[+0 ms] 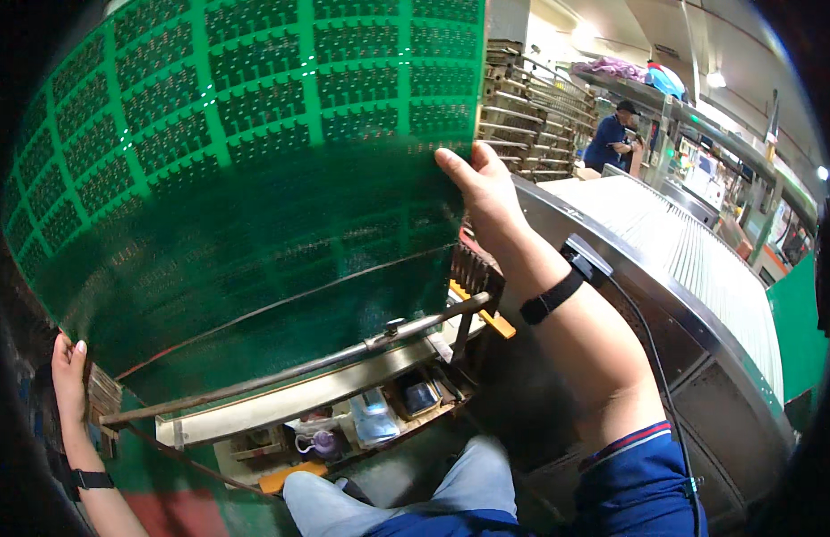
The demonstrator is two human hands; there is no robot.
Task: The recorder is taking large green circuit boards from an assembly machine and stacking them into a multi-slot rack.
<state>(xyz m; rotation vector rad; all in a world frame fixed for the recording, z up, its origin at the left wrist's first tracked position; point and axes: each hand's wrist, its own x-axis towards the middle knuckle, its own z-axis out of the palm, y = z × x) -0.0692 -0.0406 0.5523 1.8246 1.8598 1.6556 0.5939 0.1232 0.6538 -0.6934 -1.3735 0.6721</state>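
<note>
**In front of the person, big green panel held at both sides**

Above the metal bar (298,374) hangs the green panel (258,210), patterned with dark rectangular blocks in a grid; can't tell if bar and panel touch. Left hand (71,376) grips its near-left edge; right hand (488,190) pinches the right edge, thumb on the face.

Handling, my guess: thin, fairly light for its size, stiff with some flex, smooth so may slip, pattern easily scratched. Best hold: bare edges, both sides.

No brand, label or writing readable on the panel.

Under the bar: purple item (322,443), blue-and-white packet (373,417). Right: machine with white slatted bed (701,268). Far right: co-worker (604,143) in dark blue.
</note>
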